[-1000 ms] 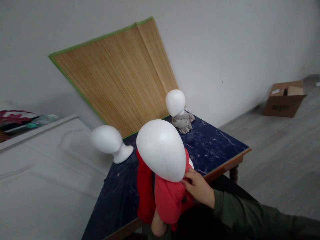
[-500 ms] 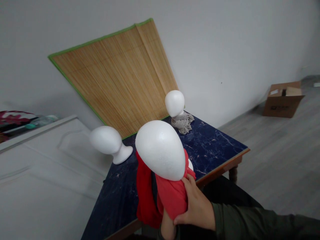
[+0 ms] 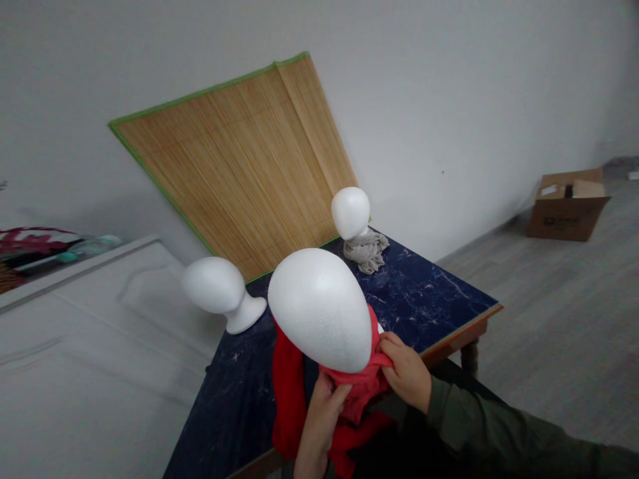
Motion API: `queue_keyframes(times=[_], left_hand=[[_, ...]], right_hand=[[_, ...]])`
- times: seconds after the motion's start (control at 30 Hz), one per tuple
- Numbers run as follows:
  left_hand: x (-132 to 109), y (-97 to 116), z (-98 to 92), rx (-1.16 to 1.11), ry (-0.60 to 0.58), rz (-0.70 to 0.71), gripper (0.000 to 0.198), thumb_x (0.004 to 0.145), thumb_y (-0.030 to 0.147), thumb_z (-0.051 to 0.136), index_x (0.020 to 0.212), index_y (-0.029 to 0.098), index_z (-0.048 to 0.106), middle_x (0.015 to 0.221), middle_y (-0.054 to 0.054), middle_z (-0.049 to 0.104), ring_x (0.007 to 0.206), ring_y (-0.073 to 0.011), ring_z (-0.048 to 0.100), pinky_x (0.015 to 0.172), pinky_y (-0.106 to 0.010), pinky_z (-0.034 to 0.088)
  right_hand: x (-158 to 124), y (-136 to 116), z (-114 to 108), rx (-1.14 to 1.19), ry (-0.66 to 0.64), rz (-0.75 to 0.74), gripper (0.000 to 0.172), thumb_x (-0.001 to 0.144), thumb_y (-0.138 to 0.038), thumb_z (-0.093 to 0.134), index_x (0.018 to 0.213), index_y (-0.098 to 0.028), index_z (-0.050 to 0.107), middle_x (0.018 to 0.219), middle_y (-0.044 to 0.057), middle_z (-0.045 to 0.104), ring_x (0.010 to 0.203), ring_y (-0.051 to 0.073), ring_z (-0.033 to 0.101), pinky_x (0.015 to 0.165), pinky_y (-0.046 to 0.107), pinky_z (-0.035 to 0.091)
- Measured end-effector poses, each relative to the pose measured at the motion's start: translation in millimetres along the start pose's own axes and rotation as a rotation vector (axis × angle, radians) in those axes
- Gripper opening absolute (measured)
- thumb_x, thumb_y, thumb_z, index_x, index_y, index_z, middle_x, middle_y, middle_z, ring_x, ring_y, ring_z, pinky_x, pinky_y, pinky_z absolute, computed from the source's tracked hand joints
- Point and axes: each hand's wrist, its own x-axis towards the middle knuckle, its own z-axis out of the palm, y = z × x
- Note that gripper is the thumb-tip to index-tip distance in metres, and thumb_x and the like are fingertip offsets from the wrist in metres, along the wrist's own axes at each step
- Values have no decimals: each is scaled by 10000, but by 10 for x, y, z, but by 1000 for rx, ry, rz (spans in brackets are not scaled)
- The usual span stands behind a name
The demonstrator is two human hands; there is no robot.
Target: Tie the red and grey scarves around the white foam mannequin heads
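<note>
A large white foam mannequin head (image 3: 319,306) stands on the table directly before me, with a red scarf (image 3: 359,396) around its neck. My left hand (image 3: 322,406) is closed on the scarf just under the head's chin, thumb on top. Further right, my right hand (image 3: 408,372) pinches a bunched fold of the same cloth beside the neck. A deeper red length of cloth (image 3: 288,392) hangs on the left side, down past the table's front edge. Whether it is one piece with the scarf I cannot tell. The head hides most of the neck.
Two more white foam heads stand on the dark blue marbled table (image 3: 424,293): one bare head (image 3: 214,286) at left, another head (image 3: 351,211) at back with a grey scarf (image 3: 367,251). A bamboo mat (image 3: 239,159) leans on the wall. A cardboard box (image 3: 566,206) sits on the floor.
My left hand has come out from beneath the scarf and grips it below the chin. My right hand has shifted right and up, and the hanging scarf end is now bunched.
</note>
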Motion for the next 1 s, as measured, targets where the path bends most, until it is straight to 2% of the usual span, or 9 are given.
queue_keyframes(times=[0.07, 0.17, 0.27, 0.37, 0.47, 0.63, 0.8, 0.9, 1.0], left_hand=[[5, 83, -222, 74, -31, 26, 434, 644, 382, 652, 1012, 166, 577, 1000, -79, 634, 953, -241, 568, 824, -338, 438], [-5, 204, -551, 345, 88, 1, 336, 657, 415, 631, 871, 156, 631, 820, -57, 654, 747, -211, 595, 673, -295, 463], [-31, 221, -654, 491, 130, 0, 332, 674, 444, 601, 834, 156, 641, 757, -53, 641, 671, -208, 579, 624, -301, 458], [-53, 67, -480, 442, 160, 88, 437, 692, 419, 594, 1045, 161, 573, 1019, -96, 612, 930, -250, 561, 836, -357, 421], [-80, -150, -219, 375, 149, 155, 586, 710, 385, 591, 1224, 161, 422, 1284, -125, 441, 1203, -253, 377, 1013, -376, 260], [-66, -228, 34, 367, 14, 212, 590, 748, 359, 556, 1260, 150, 352, 1285, -152, 429, 1174, -251, 415, 1008, -387, 273], [289, 81, 44, 423, 39, 379, 621, 722, 352, 590, 1263, 152, 360, 1300, -139, 419, 1205, -251, 378, 1018, -384, 264], [667, 280, -174, 585, 116, 491, 593, 744, 374, 555, 1267, 162, 376, 1337, -118, 384, 1240, -234, 331, 1041, -378, 226], [1031, 316, -578, 907, 355, 507, 598, 730, 421, 545, 1227, 110, 427, 1292, -158, 428, 1223, -261, 353, 1036, -392, 235]], right_hand=[[120, 156, -86, -15, 96, 50, 199, 634, -57, 336, 722, -186, 460, 849, 55, 508, 830, 174, 483, 776, 305, 395], [288, 371, -222, -24, 239, 129, 162, 645, -85, 333, 706, -183, 446, 794, 60, 520, 812, 188, 474, 775, 331, 384], [366, 472, -283, 24, 213, 200, 188, 709, -161, 357, 835, -167, 497, 865, 75, 560, 847, 197, 499, 780, 338, 393], [347, 467, -235, 108, 126, 237, 336, 732, -212, 390, 1048, -163, 495, 1040, 98, 567, 966, 209, 507, 845, 351, 387], [301, 448, -164, 175, 83, 269, 412, 735, -226, 397, 1135, -177, 484, 1118, 95, 558, 1039, 212, 499, 912, 370, 363], [290, 355, -177, 485, 159, 442, 470, 732, -294, 416, 1186, -179, 456, 1149, 88, 559, 1027, 204, 531, 901, 375, 401], [524, 310, -263, 949, 75, 584, 256, 713, -340, 489, 882, -177, 592, 808, 71, 668, 804, 224, 616, 729, 365, 481], [882, 544, -352, 1013, 287, 578, 105, 655, -244, 527, 721, -172, 563, 635, 43, 635, 652, 196, 608, 610, 311, 489], [1309, 906, -529, 1014, 518, 515, 63, 657, -203, 468, 704, -187, 506, 563, -12, 576, 527, 133, 548, 500, 239, 455]])
